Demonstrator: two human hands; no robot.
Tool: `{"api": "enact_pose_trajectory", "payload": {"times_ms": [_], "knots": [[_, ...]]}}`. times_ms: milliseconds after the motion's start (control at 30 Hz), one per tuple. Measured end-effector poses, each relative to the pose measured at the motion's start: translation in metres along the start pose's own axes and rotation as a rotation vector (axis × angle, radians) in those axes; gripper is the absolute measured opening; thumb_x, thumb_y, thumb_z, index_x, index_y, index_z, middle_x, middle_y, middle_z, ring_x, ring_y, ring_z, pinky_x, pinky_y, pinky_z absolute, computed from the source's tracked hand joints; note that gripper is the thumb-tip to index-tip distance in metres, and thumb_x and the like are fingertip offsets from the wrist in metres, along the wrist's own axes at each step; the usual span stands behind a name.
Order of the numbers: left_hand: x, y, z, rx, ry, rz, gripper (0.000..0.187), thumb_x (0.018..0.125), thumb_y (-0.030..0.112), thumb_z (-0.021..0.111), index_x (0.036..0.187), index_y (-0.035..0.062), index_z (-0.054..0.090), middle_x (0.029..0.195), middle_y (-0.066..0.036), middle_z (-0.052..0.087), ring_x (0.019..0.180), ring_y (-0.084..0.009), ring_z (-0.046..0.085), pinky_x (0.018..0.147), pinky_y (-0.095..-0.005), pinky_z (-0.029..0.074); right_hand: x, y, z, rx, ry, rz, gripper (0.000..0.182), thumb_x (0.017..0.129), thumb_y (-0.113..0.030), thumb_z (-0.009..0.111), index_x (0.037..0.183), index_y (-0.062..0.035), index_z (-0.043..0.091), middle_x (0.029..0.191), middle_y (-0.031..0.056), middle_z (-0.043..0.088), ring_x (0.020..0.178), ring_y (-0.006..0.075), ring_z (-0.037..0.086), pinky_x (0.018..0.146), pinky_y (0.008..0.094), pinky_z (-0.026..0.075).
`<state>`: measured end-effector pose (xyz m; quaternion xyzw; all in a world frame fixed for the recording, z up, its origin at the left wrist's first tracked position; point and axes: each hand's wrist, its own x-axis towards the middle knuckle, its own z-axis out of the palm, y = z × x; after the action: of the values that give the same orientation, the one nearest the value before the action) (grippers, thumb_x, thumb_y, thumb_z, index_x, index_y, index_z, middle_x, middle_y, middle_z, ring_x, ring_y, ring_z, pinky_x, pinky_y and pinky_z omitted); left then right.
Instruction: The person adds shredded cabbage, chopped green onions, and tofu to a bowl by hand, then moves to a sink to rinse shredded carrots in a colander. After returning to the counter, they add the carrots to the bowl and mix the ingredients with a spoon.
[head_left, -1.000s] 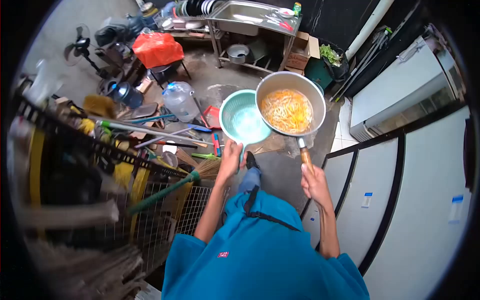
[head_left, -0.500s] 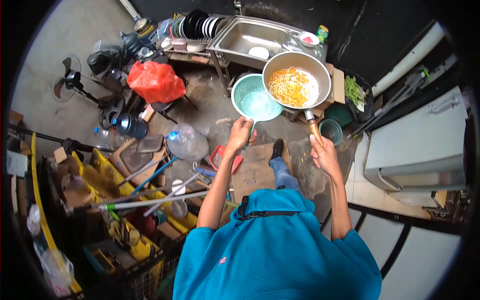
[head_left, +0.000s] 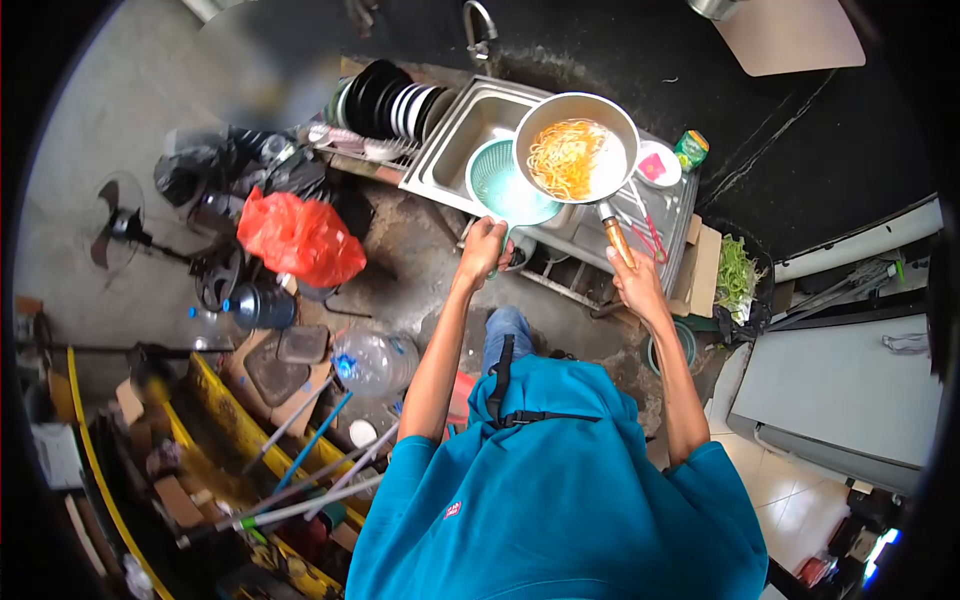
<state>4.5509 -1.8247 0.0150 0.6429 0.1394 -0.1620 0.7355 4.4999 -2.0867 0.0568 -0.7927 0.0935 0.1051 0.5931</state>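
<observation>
My left hand (head_left: 484, 254) is closed round the handle of a light green plastic strainer (head_left: 490, 176), which overlaps the front edge of the metal sink (head_left: 452, 145). In my right hand (head_left: 638, 280) is the wooden handle of a saucepan (head_left: 577, 100). Noodles with orange shreds (head_left: 565, 155) lie in pale liquid inside the pan. From this view the pan's left rim covers part of the strainer. Red-handled tongs (head_left: 652, 238) rest on the drainboard, right of the pan.
Behind the tongs are a small white bowl (head_left: 659, 164) and a green packet (head_left: 691, 150). Plates (head_left: 376, 98) stand in a rack left of the sink, below the faucet (head_left: 480, 30). A red plastic bag (head_left: 298, 238) and a large clear bottle (head_left: 375, 362) are on my left. Leafy greens (head_left: 737, 275) lie at right.
I have stepped nearer the sink, carrying both the strainer and the saucepan. They now overlap the sink and drainboard in view, and the tongs have become visible.
</observation>
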Motion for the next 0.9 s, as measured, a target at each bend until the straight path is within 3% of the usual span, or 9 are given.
{"api": "enact_pose_trajectory", "payload": {"times_ms": [233, 367, 433, 533, 567, 633, 767, 800, 900], "knots": [[0.154, 0.051, -0.022, 0.122, -0.129, -0.077, 0.016, 0.094, 0.019, 0.047, 0.093, 0.0031, 0.044, 0.065, -0.006, 0.051, 0.046, -0.0107, 0.043, 0.039, -0.0259, 0.034, 0.126, -0.004, 0.047, -0.072, 0.191, -0.028, 0.043, 0.089, -0.039, 0.057, 0.069, -0.0016, 0.051, 0.053, 0.001, 0.044, 0.049, 0.0108, 0.043, 0.046, 0.0303, 0.034], [0.225, 0.07, -0.04, 0.167, -0.242, -0.109, 0.016, 0.095, 0.019, 0.046, 0.092, 0.0032, 0.045, 0.065, -0.005, 0.05, 0.047, -0.0101, 0.043, 0.04, -0.0252, 0.034, 0.175, 0.0, 0.075, -0.035, 0.25, 0.057, 0.035, 0.09, -0.039, 0.057, 0.081, -0.0049, 0.057, 0.056, -0.0034, 0.042, 0.051, 0.0069, 0.043, 0.047, 0.0253, 0.035], [0.247, 0.078, -0.046, 0.212, -0.291, -0.137, 0.016, 0.095, 0.019, 0.046, 0.093, 0.0032, 0.046, 0.065, -0.005, 0.05, 0.047, -0.0098, 0.043, 0.04, -0.025, 0.035, 0.19, -0.004, 0.088, 0.026, 0.279, 0.136, 0.038, 0.088, -0.037, 0.059, 0.077, -0.0011, 0.055, 0.054, 0.0028, 0.045, 0.052, 0.0123, 0.044, 0.049, 0.0318, 0.036], [0.274, 0.077, -0.05, 0.233, -0.299, -0.156, 0.018, 0.094, 0.021, 0.048, 0.096, 0.0029, 0.046, 0.065, -0.005, 0.051, 0.046, -0.0094, 0.042, 0.039, -0.025, 0.034, 0.207, 0.002, 0.1, -0.109, 0.375, 0.102, 0.039, 0.088, -0.037, 0.058, 0.087, 0.0026, 0.058, 0.064, 0.0131, 0.054, 0.061, 0.0222, 0.053, 0.059, 0.038, 0.042], [0.282, 0.074, -0.052, 0.259, -0.296, -0.166, 0.019, 0.094, 0.021, 0.049, 0.097, 0.0029, 0.046, 0.065, -0.005, 0.051, 0.045, -0.0092, 0.042, 0.038, -0.0251, 0.034, 0.214, 0.006, 0.102, -0.11, 0.375, 0.116, 0.039, 0.088, -0.037, 0.058, 0.087, 0.0026, 0.058, 0.064, 0.0131, 0.054, 0.061, 0.0222, 0.053, 0.059, 0.038, 0.042], [0.297, 0.068, -0.054, 0.264, -0.306, -0.176, 0.019, 0.094, 0.022, 0.049, 0.096, 0.0032, 0.047, 0.065, -0.006, 0.052, 0.044, -0.0093, 0.042, 0.037, -0.0257, 0.033, 0.223, 0.006, 0.107, -0.243, 0.436, 0.061, 0.041, 0.089, -0.041, 0.057, 0.084, -0.0003, 0.057, 0.057, 0.0007, 0.041, 0.054, 0.0114, 0.042, 0.05, 0.0314, 0.035], [0.315, 0.057, -0.052, 0.33, -0.32, -0.149, 0.021, 0.095, 0.019, 0.044, 0.098, -0.0012, 0.046, 0.062, -0.006, 0.052, 0.044, -0.012, 0.046, 0.037, -0.0275, 0.036, 0.231, 0.001, 0.109, -0.364, 0.469, 0.065, 0.041, 0.088, -0.038, 0.057, 0.092, 0.0025, 0.06, 0.064, 0.0157, 0.056, 0.059, 0.026, 0.056, 0.057, 0.0385, 0.041], [0.318, 0.057, -0.05, 0.352, -0.322, -0.157, 0.021, 0.095, 0.019, 0.044, 0.098, -0.0014, 0.046, 0.062, -0.007, 0.052, 0.045, -0.0122, 0.046, 0.038, -0.0278, 0.037, 0.232, -0.007, 0.11, -0.353, 0.459, 0.092, 0.04, 0.088, -0.037, 0.057, 0.095, 0.003, 0.059, 0.073, 0.0238, 0.06, 0.068, 0.0364, 0.06, 0.061, 0.0425, 0.043], [0.32, 0.051, -0.046, 0.381, -0.32, -0.177, 0.021, 0.095, 0.02, 0.045, 0.095, -0.0016, 0.048, 0.063, -0.007, 0.052, 0.045, -0.0124, 0.046, 0.038, -0.0286, 0.037, 0.235, -0.005, 0.112, -0.419, 0.45, 0.116, 0.041, 0.088, -0.037, 0.057, 0.097, 0.003, 0.058, 0.075, 0.0262, 0.06, 0.073, 0.0403, 0.061, 0.063, 0.044, 0.044]]}}
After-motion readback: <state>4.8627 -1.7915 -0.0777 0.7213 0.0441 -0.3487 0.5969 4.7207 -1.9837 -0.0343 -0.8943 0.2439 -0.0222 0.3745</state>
